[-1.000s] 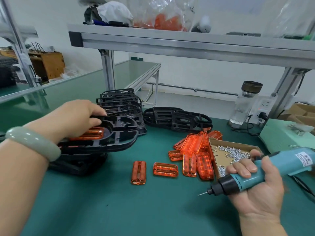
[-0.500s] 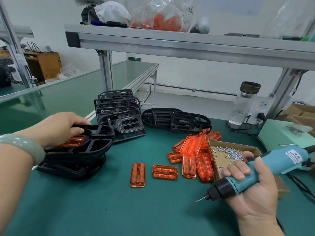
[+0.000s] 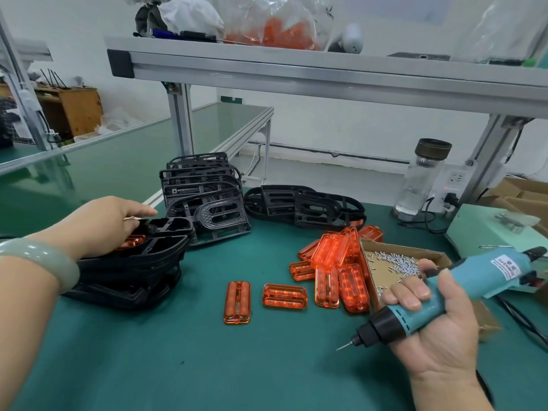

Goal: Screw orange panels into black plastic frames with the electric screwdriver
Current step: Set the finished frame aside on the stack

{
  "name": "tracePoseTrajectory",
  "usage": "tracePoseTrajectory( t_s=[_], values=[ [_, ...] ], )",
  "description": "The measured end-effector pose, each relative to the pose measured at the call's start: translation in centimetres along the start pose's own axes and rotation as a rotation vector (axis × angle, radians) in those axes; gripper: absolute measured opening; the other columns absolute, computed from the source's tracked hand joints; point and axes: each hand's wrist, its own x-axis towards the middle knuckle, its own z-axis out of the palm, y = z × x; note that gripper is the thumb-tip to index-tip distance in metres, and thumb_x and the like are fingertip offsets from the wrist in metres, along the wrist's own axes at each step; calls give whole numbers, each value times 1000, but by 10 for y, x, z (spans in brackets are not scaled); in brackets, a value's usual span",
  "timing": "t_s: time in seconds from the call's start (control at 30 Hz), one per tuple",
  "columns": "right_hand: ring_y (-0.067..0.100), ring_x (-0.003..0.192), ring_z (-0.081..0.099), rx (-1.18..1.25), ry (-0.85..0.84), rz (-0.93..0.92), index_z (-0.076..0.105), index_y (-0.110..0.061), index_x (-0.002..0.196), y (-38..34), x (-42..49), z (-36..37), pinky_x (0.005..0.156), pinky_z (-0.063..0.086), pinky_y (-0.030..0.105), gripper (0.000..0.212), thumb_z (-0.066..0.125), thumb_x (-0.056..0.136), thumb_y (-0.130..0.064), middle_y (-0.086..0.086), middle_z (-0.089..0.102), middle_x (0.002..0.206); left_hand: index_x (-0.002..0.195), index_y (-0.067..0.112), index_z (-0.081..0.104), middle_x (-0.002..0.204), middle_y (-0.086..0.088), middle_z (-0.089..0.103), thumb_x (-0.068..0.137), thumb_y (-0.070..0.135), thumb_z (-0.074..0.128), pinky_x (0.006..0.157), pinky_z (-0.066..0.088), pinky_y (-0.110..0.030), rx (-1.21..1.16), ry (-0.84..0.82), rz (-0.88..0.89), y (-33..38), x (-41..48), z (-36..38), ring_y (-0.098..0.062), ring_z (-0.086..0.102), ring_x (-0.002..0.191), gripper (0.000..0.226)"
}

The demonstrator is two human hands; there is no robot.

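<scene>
At the left, a black frame (image 3: pixel 166 235) with an orange panel (image 3: pixel 133 241) fitted in it lies on top of a stack of black frames (image 3: pixel 127 274). My left hand (image 3: pixel 100 223) lies over that top frame with its fingers stretched out, touching it. My right hand (image 3: pixel 439 336) grips the teal electric screwdriver (image 3: pixel 462 286) low at the right, with the bit pointing down-left above the mat. Two loose orange panels (image 3: pixel 237 298) (image 3: pixel 284 296) lie mid-table. A pile of orange panels (image 3: pixel 335 256) lies behind them.
More black frames stand stacked at the back (image 3: pixel 204 188) and lie to their right (image 3: pixel 305 206). A cardboard box of screws (image 3: pixel 397 259) sits beside the orange pile. A glass bottle (image 3: pixel 421 179), a wall socket (image 3: pixel 453 179) and a pale green unit (image 3: pixel 489 229) stand back right.
My left hand carried the frame with the orange panel leftward and down onto the stack, and its fingers have straightened. My right hand with the screwdriver shifted slightly lower.
</scene>
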Motion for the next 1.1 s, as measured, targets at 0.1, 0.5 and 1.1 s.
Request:
tracePoseTrajectory(
  t_s=[0.1,0.5,1.1],
  values=[
    [1,42,40,4,-7,6,59,-25,81,0,0,0,51,44,16,13,50,83,-35,-13,41,52,114,29,67,101,-7,72,92,4,49,84,46,-30,-17,7,-2,7,-2,0,-30,66,90,38],
    [2,43,41,-9,-10,13,59,-25,84,1,-1,0,52,45,17,12,51,83,-34,-13,41,53,115,31,65,100,-8,73,95,11,45,82,49,-32,-7,61,52,32,-13,-7,-33,67,86,35],
    [3,42,41,12,-15,27,62,-24,80,2,-2,1,50,46,18,14,51,82,-33,-11,41,52,106,30,70,111,12,67,91,26,53,92,41,-21,-48,107,500,154,-47,32,-10,60,104,23]
  ],
)
